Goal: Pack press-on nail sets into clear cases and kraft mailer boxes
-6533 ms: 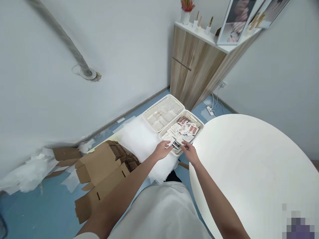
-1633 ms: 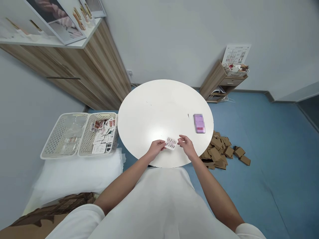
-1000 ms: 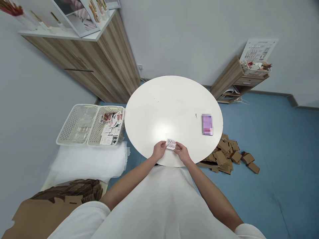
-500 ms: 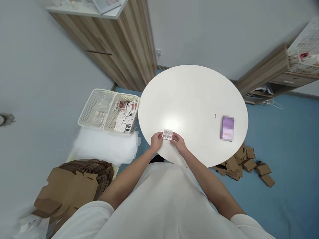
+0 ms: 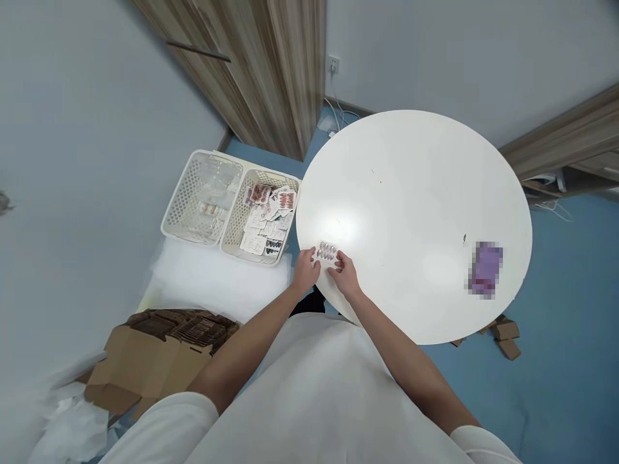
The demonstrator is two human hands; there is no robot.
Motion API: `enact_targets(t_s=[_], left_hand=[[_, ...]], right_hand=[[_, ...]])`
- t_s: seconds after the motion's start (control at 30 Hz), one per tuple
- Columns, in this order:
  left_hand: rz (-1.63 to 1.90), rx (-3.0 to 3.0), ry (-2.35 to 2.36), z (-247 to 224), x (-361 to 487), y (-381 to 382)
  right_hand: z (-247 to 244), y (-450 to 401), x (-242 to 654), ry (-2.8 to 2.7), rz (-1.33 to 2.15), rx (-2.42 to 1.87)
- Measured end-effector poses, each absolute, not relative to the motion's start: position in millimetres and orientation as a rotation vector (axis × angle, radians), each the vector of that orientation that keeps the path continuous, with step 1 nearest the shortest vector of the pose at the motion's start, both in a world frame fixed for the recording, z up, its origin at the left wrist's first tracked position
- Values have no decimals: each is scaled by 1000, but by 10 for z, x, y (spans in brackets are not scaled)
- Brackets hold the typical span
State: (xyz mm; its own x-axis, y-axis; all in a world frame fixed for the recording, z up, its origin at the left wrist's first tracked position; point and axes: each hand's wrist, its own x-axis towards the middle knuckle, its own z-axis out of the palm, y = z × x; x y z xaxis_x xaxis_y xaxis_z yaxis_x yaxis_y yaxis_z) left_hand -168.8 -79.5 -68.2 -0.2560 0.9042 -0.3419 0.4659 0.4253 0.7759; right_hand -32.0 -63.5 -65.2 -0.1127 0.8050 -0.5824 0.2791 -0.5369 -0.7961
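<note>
A small white card of press-on nails (image 5: 326, 252), pale and shiny in two rows, is held flat over the near left edge of the white oval table (image 5: 411, 193). My left hand (image 5: 305, 270) pinches its left side between thumb and fingers. On the opposite side, my right hand (image 5: 345, 272) grips the card's right edge in the same way. Both hands are closed on it, with the nails facing up.
Left of the table, a white basket (image 5: 285, 252) holds similar nail cards; another basket (image 5: 169, 222) contains clear plastic pieces. White sheets (image 5: 217, 274) and folded cardboard boxes (image 5: 140, 361) lie nearer me. A blurred purple object (image 5: 486, 267) sits on the table's right. Cabinets stand behind.
The view has turned left and down, so the table and baskets appear further right. Both hands keep hold of the nail card, which stays between them.
</note>
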Motion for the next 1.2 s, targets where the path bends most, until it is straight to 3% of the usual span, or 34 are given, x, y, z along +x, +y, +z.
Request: enact_targets(t_s=[0.6,1.2], left_hand=[[938,968,1818,-636,-1753,-679],[792,884,1975,-504,-1870,-1777]], right_hand=[[-577,-571,-516,-1137,1719,-1516],[-515,-1114,-31,-1350,1856,-1542]])
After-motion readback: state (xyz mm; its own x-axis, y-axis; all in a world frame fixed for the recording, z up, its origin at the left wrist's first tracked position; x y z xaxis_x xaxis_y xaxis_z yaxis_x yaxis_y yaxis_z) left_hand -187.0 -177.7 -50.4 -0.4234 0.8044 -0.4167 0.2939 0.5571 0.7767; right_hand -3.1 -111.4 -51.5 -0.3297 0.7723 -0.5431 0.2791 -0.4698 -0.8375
